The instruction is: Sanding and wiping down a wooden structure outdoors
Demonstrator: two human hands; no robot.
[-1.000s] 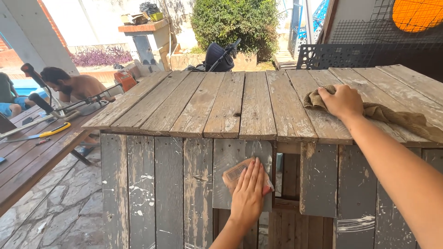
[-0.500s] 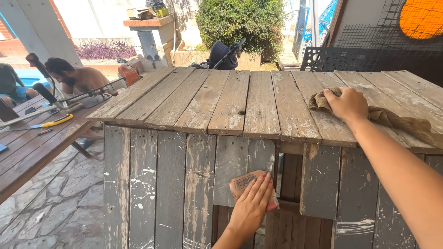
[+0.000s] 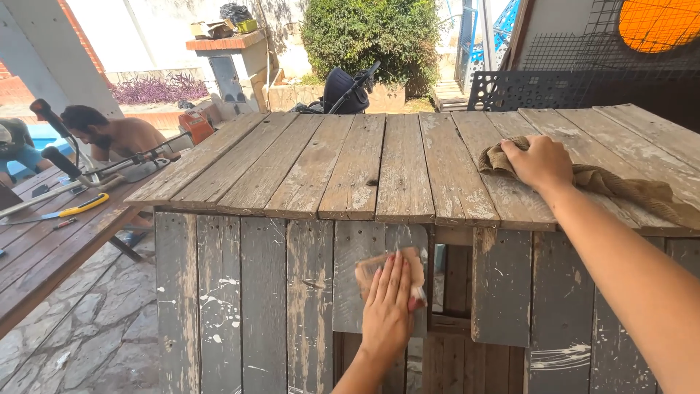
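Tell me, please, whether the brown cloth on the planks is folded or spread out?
Bunched: the brown cloth lies crumpled in a rumpled strip under the right hand.

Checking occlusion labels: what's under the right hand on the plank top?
A crumpled tan cloth lies under the right hand, trailing right across the wooden top. The part of the cloth beneath the palm is covered.

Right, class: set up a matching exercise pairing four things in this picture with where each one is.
Things:
1. tan sheet of sandpaper
2. brown burlap rag
3. yellow-handled hand tool
4. black stroller

Places:
A. behind the weathered plank top
B. on the brown slatted table
C. under the left hand, against the grey upright board
D. under the right hand

Pairs: 1-C, 2-D, 3-B, 4-A
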